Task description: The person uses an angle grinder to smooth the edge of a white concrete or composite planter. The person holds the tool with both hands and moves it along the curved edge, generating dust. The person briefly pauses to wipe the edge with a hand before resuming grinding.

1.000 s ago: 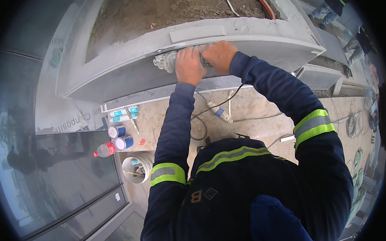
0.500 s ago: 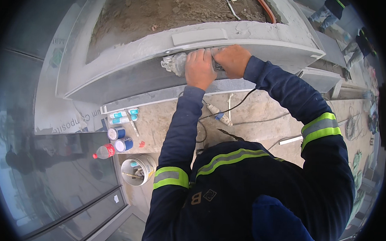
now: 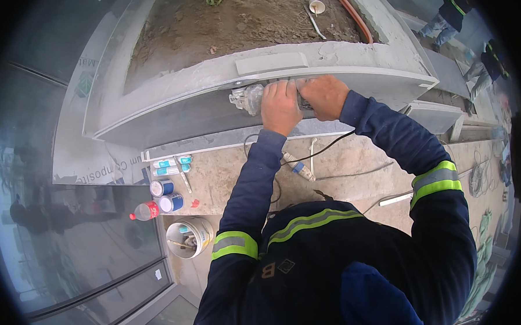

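Note:
A dust-covered angle grinder (image 3: 246, 99) is held at the upper edge of a grey stone slab (image 3: 177, 115), the front face of a raised planter. My left hand (image 3: 280, 108) is closed around the grinder's body just behind its head. My right hand (image 3: 326, 97) grips its rear end. Part of a disc (image 3: 245, 82) shows at the slab's top edge; where it touches is hard to make out. A black power cord (image 3: 324, 149) runs from near my right hand down past my left forearm.
Soil (image 3: 237, 24) fills the planter, with an orange pipe (image 3: 351, 12) and a white cup (image 3: 316, 6). At left stand blue-and-white cans (image 3: 170, 202), a red-labelled bottle (image 3: 144, 211) and a white bucket (image 3: 203, 237). A plug connector (image 3: 298, 166) lies below. Two people (image 3: 449, 15) are far right.
The grinder and both hands have shifted slightly right along the slab's edge. My view has tilted a little, so the scene sits lower and a yellow-green coil shows at the top.

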`<state>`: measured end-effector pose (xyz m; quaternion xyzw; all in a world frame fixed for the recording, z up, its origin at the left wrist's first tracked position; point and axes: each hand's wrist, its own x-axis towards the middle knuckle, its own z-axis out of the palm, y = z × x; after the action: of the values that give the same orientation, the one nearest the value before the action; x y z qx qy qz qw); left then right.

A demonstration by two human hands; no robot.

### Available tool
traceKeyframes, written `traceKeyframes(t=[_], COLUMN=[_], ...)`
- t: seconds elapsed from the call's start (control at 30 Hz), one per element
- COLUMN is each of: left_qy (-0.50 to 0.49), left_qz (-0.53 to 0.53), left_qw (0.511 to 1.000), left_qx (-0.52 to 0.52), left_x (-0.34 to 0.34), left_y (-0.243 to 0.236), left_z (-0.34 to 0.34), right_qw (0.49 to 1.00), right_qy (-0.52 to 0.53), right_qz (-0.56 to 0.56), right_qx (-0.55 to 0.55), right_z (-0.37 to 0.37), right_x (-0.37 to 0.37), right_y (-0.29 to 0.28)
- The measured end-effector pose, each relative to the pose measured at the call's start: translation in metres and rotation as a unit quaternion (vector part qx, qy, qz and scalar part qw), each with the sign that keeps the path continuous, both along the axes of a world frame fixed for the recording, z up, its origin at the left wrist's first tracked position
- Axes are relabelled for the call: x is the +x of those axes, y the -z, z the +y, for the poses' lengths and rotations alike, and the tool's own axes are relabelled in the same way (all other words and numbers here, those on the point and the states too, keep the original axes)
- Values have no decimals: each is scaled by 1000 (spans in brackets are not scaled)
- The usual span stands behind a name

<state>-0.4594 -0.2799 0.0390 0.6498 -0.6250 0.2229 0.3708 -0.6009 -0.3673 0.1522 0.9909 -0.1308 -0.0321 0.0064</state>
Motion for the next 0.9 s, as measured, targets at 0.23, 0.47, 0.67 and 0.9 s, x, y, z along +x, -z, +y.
traceKeyframes(t=[0.23,0.47,0.67,0.9], left_qy=[7,-28,-7,-3], left_qz=[25,-11,-4,22], left_qw=[999,999,1000,1000], left_qx=[34,43,10,8], left_x=[7,38,-3,-11], left_y=[-1,17,0,-10], left_z=[4,6,-4,-4], right_qw=[1000,998,1000,1000], right_qy=[-1,-22,17,-14], right_qz=[7,-53,-1,-6], right_qx=[3,9,6,-15], right_z=[-8,-6,-4,-15], right_x=[14,41,0,-4], right_y=[19,38,4,7])
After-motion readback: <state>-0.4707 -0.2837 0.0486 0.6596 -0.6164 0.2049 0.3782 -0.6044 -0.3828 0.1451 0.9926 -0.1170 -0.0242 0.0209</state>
